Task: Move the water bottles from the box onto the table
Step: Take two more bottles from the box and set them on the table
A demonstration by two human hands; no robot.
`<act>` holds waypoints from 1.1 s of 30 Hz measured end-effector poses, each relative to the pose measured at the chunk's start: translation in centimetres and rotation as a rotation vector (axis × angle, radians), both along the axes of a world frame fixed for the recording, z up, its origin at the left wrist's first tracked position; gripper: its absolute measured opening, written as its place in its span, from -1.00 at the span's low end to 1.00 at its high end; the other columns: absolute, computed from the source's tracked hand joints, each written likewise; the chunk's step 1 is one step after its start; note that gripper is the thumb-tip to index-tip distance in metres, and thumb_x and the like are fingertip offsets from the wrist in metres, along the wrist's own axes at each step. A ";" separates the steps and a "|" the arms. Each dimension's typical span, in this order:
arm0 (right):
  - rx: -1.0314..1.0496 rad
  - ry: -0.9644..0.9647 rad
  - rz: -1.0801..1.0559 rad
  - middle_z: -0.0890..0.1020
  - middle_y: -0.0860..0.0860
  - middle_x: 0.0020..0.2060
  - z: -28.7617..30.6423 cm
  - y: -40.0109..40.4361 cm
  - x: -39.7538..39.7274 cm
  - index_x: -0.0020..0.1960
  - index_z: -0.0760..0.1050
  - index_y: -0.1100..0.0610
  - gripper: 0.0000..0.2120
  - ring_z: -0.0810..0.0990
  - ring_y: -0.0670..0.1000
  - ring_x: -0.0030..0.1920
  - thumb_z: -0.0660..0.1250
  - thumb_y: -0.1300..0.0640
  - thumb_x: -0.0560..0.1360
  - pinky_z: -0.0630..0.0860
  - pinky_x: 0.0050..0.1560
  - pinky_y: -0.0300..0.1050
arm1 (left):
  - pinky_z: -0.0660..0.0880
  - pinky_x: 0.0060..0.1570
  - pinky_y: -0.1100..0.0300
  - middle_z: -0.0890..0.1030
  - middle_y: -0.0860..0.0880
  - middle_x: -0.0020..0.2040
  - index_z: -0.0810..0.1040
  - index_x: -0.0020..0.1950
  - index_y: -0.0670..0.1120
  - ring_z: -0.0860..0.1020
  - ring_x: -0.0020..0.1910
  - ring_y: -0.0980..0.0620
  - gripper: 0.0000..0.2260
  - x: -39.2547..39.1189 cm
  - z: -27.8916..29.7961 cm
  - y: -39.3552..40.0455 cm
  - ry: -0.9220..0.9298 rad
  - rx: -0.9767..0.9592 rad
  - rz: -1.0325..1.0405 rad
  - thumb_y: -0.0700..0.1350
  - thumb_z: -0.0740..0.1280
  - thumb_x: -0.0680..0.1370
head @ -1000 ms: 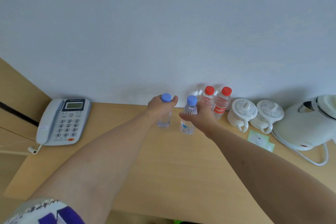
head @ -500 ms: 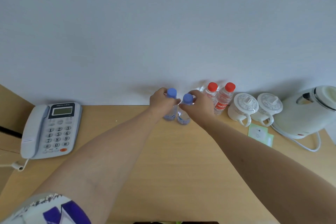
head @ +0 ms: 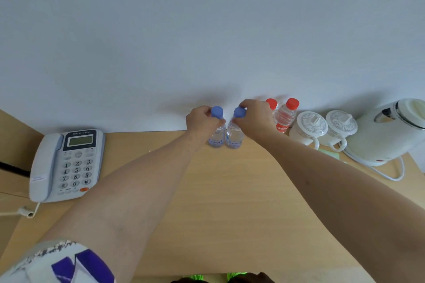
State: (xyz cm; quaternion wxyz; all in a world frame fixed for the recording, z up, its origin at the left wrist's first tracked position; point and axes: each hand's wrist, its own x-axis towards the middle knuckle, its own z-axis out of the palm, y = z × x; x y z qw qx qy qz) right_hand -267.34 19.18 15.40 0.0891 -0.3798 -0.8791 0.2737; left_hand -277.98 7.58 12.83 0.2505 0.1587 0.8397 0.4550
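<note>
A plain pale wall [head: 207, 30] fills the upper half of the view, evenly lit, with soft shadows near its base at one o'clock. Below it runs a light wood-grain table [head: 230, 202]. At nine o'clock a wooden panel [head: 13, 135] of similar tone adjoins the table.

You've got 2 blue-cap bottles [head: 217, 132] [head: 234, 133], 2 red-cap bottles [head: 285, 115] [head: 271, 104], 2 lidded white cups [head: 308, 124] [head: 340, 125], 1 kettle [head: 386, 135], 1 desk phone [head: 66, 163], 1 table [head: 230, 202].
</note>
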 end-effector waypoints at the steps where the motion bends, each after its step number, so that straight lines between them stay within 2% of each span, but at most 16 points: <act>1: -0.001 -0.003 -0.012 0.64 0.11 -0.07 0.0 0.2 -0.1 0.12 0.60 0.19 -0.71 0.58 0.10 -0.11 0.49 0.12 0.44 0.42 -0.19 -0.13 | 0.51 -0.07 0.20 0.68 0.04 0.00 0.67 0.07 -0.06 0.61 -0.03 0.02 -0.76 0.0 -0.1 0.1 0.010 0.004 0.011 -0.14 0.53 0.42; 4: 0.003 -0.016 -0.050 0.62 0.09 -0.15 -0.1 0.5 -0.4 0.01 0.58 0.22 -0.76 0.56 0.10 -0.16 0.51 0.10 0.44 0.37 -0.27 -0.14 | 0.53 0.01 0.18 0.68 0.02 0.04 0.67 0.13 -0.07 0.60 0.00 0.02 -0.70 0.1 -0.1 0.4 0.020 0.016 0.027 -0.14 0.56 0.42; 7: 0.014 0.004 -0.081 0.58 0.05 -0.14 0.0 0.8 -0.3 0.07 0.58 0.21 -0.74 0.52 0.06 -0.16 0.49 0.11 0.46 0.35 -0.24 -0.14 | 0.55 0.05 0.15 0.68 0.02 0.04 0.67 0.14 -0.08 0.61 0.02 0.01 -0.69 0.2 -0.1 0.9 0.013 0.030 0.033 -0.14 0.56 0.41; 11: 0.037 0.011 -0.073 0.63 0.11 -0.08 -0.2 1.3 -0.2 0.10 0.58 0.23 -0.77 0.49 0.06 -0.15 0.45 0.16 0.48 0.36 -0.19 -0.13 | 0.56 0.08 0.13 0.65 0.07 0.00 0.66 0.12 -0.04 0.61 0.04 0.02 -0.69 0.6 -0.2 1.7 -0.008 0.065 0.058 -0.13 0.57 0.40; 17: 0.020 0.047 -0.058 0.64 0.09 -0.04 -0.8 1.6 -0.1 0.18 0.57 0.19 -0.69 0.50 0.04 -0.13 0.47 0.12 0.48 0.39 -0.16 -0.13 | 0.58 0.16 0.01 0.67 0.00 0.08 0.65 0.17 -0.09 0.62 0.09 -0.01 -0.64 0.8 -0.2 2.4 -0.022 0.103 0.107 -0.15 0.57 0.39; 21: 0.048 0.044 -0.019 0.65 0.10 -0.06 -0.9 2.1 -0.1 0.17 0.58 0.19 -0.69 0.50 0.03 -0.12 0.48 0.10 0.48 0.38 -0.16 -0.13 | 0.54 0.11 0.12 0.58 0.03 0.06 0.57 0.16 -0.11 0.57 0.06 0.02 -0.58 0.9 -0.5 2.3 -0.001 0.109 0.153 -0.11 0.61 0.37; 25: 0.071 0.016 0.027 0.65 0.11 -0.08 -0.4 2.4 -0.2 0.12 0.60 0.21 -0.72 0.55 0.08 -0.10 0.50 0.10 0.48 0.50 -0.13 -0.06 | 0.50 0.04 0.20 0.55 0.08 0.00 0.55 0.10 -0.09 0.53 0.01 0.06 -0.60 1.0 -0.5 2.3 0.008 0.106 0.154 -0.10 0.62 0.36; 27: 0.075 0.004 0.053 0.65 0.12 -0.09 -0.2 2.5 0.0 0.11 0.61 0.21 -0.75 0.57 0.10 -0.09 0.48 0.12 0.48 0.54 -0.12 -0.04 | 0.53 0.08 0.15 0.55 0.08 0.01 0.55 0.10 -0.09 0.53 0.03 0.05 -0.61 1.2 -0.5 2.3 0.009 0.103 0.159 -0.11 0.62 0.37; 29: 0.078 -0.011 0.081 0.65 0.13 -0.09 0.0 2.6 0.2 0.08 0.61 0.21 -0.80 0.58 0.12 -0.10 0.45 0.16 0.49 0.55 -0.13 -0.03 | 0.57 0.14 0.02 0.55 0.05 0.03 0.56 0.11 -0.11 0.54 0.05 0.02 -0.60 1.5 -0.4 2.4 0.000 0.103 0.167 -0.12 0.62 0.37; 33: 0.100 -0.064 0.125 0.63 0.13 -0.12 0.2 3.0 0.5 0.04 0.59 0.19 -0.87 0.53 0.11 -0.16 0.38 0.20 0.50 0.43 -0.21 -0.11 | 0.56 0.17 -0.05 0.57 0.03 0.05 0.56 0.12 -0.13 0.55 0.06 0.02 -0.61 1.9 -0.4 2.6 -0.019 0.108 0.184 -0.13 0.61 0.37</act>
